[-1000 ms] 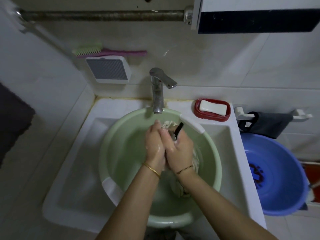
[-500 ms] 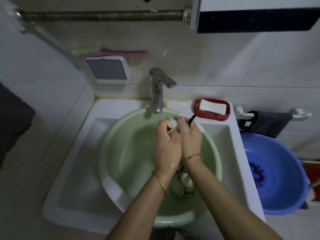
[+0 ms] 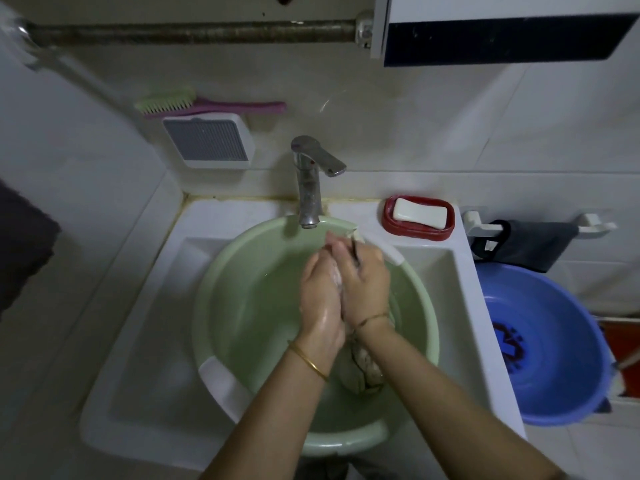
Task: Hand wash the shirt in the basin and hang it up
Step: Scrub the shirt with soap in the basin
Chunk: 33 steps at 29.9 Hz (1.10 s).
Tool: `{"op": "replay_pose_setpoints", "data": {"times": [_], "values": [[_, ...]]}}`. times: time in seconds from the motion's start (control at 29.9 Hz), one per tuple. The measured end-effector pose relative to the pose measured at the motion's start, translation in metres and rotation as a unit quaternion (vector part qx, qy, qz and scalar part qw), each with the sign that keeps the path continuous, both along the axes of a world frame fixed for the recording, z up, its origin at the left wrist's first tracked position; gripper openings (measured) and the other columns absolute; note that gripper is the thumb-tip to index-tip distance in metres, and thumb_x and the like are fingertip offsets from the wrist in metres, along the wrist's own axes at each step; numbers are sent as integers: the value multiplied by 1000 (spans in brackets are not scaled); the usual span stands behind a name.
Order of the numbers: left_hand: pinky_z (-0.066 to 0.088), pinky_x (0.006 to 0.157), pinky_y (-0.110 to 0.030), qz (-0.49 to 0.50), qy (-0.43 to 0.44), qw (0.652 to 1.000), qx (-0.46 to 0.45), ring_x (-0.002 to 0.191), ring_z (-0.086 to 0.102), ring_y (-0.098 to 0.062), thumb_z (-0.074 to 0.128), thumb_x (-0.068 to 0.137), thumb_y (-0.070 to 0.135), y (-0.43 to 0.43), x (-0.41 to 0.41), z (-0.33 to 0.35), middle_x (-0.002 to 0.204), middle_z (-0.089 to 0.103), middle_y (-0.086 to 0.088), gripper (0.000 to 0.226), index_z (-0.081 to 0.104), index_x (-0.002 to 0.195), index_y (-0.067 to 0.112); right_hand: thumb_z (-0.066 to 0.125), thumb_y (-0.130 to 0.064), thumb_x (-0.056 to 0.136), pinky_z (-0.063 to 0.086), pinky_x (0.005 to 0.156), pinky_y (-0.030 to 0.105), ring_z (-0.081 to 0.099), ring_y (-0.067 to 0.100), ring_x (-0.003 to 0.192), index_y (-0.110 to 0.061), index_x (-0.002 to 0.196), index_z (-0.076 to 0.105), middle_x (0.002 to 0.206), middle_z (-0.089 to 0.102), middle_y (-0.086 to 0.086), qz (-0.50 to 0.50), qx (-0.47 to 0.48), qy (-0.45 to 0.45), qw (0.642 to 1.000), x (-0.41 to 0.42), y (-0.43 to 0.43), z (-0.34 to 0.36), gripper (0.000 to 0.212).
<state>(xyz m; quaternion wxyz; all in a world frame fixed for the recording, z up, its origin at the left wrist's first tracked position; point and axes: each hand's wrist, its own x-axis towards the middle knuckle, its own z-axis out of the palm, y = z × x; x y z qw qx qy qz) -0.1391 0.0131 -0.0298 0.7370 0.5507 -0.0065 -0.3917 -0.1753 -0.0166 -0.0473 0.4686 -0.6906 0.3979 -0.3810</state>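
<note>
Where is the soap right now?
In the head view, the white soap bar lies in the red soap dish on the back right corner of the sink, right of the faucet and behind the green basin.

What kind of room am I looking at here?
Probably a home bathroom or laundry corner: tiled walls, a white sink with a tap, a bar of soap in a dish beside it, and a green basin in the sink with the shirt in it.

Basin (image 3: 221, 271) in sink (image 3: 138, 341), under tap (image 3: 308, 188)
</note>
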Motion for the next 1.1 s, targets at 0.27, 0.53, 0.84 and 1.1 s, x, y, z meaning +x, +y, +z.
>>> {"op": "replay_pose_setpoints", "data": {"times": [0.27, 0.53, 0.84, 1.1], "values": [[50, 48, -16, 15, 53, 997, 48, 52, 62, -10, 50, 95, 15, 3, 5, 9, 55, 65, 1, 27, 64, 72, 11, 53, -31, 93, 42, 79, 27, 56, 24, 92, -12, 106, 71, 86, 62, -2, 25, -58, 38, 997, -1, 2, 2, 29], [48, 45, -13, 21, 86, 995, 45, 48, 62, -7, 46, 97, 14, 8, 5, 5, 55, 66, 1, 28, 61, 73, 9, 57, -24, 93, 36, 74, 28, 55, 30, 86, -4, 93, 70, 82, 64, 17, 42, -71, 83, 993, 0, 0, 1, 24], [55, 52, -19, -16, 157, 987, 10, 58, 67, -14, 41, 99, 20, 11, 9, 5, 69, 69, -9, 31, 63, 82, 7, 56, -25, 94, 31, 67, 24, 55, 34, 86, -2, 92, 70, 79, 62, 20, 27, -76, 104, 991, 8, -6, -2, 27], [58, 70, -26, -18, 120, 993, -7, 72, 69, -21, 45, 96, 12, 12, 23, 5, 91, 67, -18, 22, 63, 97, -1, 52, -21, 93, 36, 83, 18, 60, 25, 95, -6, 107, 69, 100, 69, 13, 51, -88, 51, 994, 7, -1, 0, 27]]}}
